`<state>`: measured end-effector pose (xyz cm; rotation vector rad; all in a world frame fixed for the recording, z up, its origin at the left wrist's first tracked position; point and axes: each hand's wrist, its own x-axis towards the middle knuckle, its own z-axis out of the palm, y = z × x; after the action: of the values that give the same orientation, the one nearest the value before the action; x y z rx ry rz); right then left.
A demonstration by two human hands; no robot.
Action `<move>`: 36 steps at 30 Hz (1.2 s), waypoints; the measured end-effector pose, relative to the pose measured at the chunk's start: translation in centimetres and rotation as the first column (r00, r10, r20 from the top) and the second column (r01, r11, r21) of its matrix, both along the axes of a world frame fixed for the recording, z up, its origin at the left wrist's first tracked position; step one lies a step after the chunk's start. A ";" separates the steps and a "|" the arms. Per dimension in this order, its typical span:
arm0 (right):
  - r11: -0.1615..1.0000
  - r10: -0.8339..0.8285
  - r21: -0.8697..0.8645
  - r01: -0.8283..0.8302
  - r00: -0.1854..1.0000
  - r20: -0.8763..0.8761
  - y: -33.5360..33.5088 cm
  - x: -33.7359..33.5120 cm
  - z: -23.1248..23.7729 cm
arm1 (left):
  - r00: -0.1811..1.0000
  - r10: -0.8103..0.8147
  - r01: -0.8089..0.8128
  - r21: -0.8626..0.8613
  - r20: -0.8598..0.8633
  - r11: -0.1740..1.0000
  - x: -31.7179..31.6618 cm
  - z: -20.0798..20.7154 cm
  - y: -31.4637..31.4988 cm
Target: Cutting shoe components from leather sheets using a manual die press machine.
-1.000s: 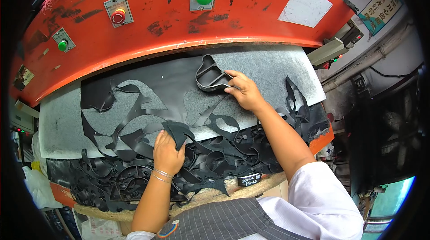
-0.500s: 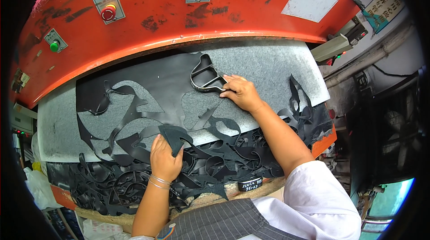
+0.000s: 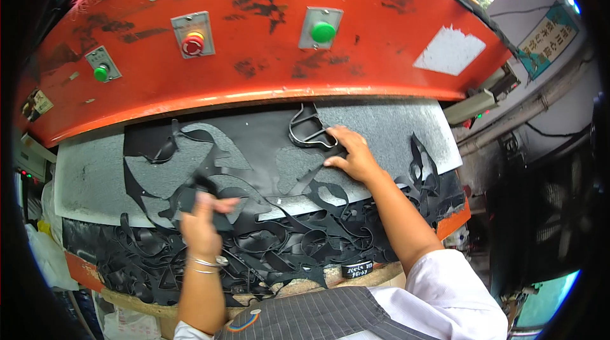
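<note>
My left hand (image 3: pixel 201 229), smeared by motion, is closed on dark cut leather pieces (image 3: pixel 222 221) over the near left part of the board. My right hand (image 3: pixel 358 154) rests at the near right corner of a metal cutting die (image 3: pixel 307 144), its fingers and thumb spread apart. The fingertips touch or nearly touch the die's edge. That die, a curved open frame with cross bars, lies on a black leather sheet (image 3: pixel 262 140) under the front of the red press. Cut-out gaps in the sheet show the grey board beneath.
A grey cutting board (image 3: pixel 387 125) spans the press bed. Tangled black leather scraps (image 3: pixel 273 245) heap along its near edge. Another small die (image 3: pixel 358 269) lies at the front. Green button (image 3: pixel 323 32) and red knob (image 3: pixel 192 43) sit on the red press face (image 3: pixel 254 73).
My left hand has moved left with the leather and turned. My right thumb has come away from the die, and the fingers have spread. The whole view has shifted, showing more of the press.
</note>
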<state>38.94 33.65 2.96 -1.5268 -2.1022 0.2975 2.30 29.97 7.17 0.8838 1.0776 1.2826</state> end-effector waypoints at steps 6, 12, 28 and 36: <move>0.963 -0.242 0.033 0.269 0.908 -0.343 -1.0 -5.6 8.5 | 0.778 0.609 -0.492 0.451 -0.157 0.745 -14.7 4.0 9.0; 0.896 -0.214 0.198 0.398 0.777 -0.593 2.0 -11.0 16.5 | 0.432 0.687 -0.252 0.653 -0.585 0.715 -22.1 7.4 14.8; 0.908 0.332 -0.284 -0.308 0.943 0.039 -30.1 -19.3 2.5 | 0.301 -0.213 0.628 0.025 -0.930 0.778 -7.8 -1.7 -23.6; 0.922 0.299 -0.307 -0.237 0.939 0.172 -29.0 -20.2 2.8 | 0.315 -0.069 0.500 0.104 -0.947 0.860 -6.4 -2.0 -23.7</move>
<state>18.77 4.61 5.75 -1.4751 -2.5404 0.5761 -4.10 6.30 5.22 2.2038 1.4153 0.5669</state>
